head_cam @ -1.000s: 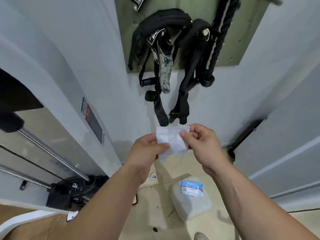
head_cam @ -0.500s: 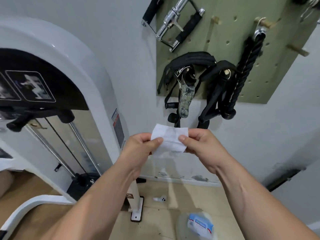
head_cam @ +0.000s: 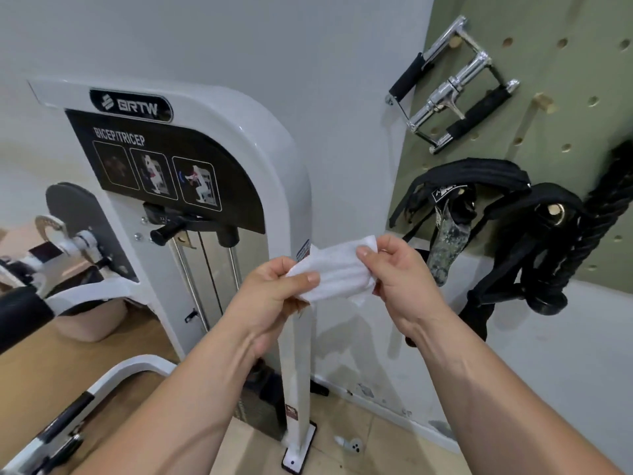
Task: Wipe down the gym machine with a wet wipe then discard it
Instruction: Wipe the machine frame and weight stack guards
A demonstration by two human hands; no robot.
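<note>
White wet wipe (head_cam: 337, 274) stretched between both pinches: left hand (head_cam: 270, 296) at one end, right hand (head_cam: 400, 269) at the other. Beyond the grip, untouched gym machine (head_cam: 267, 135) (white frame). Could tear or slip free if pulled harder.

green pegboard (head_cam: 555, 132), chrome handle (head_cam: 452, 94), black straps (head_cam: 479, 176)

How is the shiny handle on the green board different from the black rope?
The shiny handle is silver metal with black grips; the black rope is all black. The handle is a stiff frame; the rope is twisted and hangs down. Both hang on the green board.
</note>
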